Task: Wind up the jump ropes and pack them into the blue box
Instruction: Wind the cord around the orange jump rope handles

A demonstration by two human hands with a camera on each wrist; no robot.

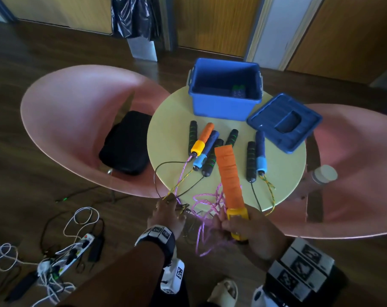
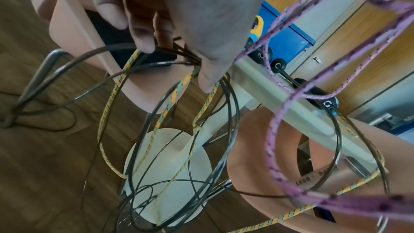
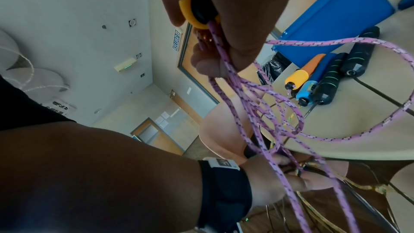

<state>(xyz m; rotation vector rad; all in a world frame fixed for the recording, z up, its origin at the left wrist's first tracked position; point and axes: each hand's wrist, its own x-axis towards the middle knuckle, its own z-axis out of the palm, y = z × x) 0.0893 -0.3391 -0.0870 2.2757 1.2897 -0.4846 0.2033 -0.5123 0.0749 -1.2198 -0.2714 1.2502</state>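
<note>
My right hand [image 1: 241, 229] grips an orange jump-rope handle [image 1: 229, 173] by its yellow end [image 3: 190, 11], together with loops of its pink rope [image 3: 246, 104]. Just below the front edge of the round yellow table [image 1: 283, 173], my left hand [image 1: 168, 214] pinches a bundle of thin black cords [image 2: 170, 63] and yellow braided rope [image 2: 112, 109]. The open blue box [image 1: 224, 91] stands at the table's back with one dark handle inside. Several more handles [image 1: 204, 147] lie on the table, and their ropes hang off the front.
The blue lid [image 1: 284, 121] lies right of the box. Pink chairs [image 1: 77, 103] flank the table, the left one holding a black bag [image 1: 126, 142]. A white-capped bottle [image 1: 324, 173] stands at the right. A power strip [image 1: 75, 251] and cables lie on the floor.
</note>
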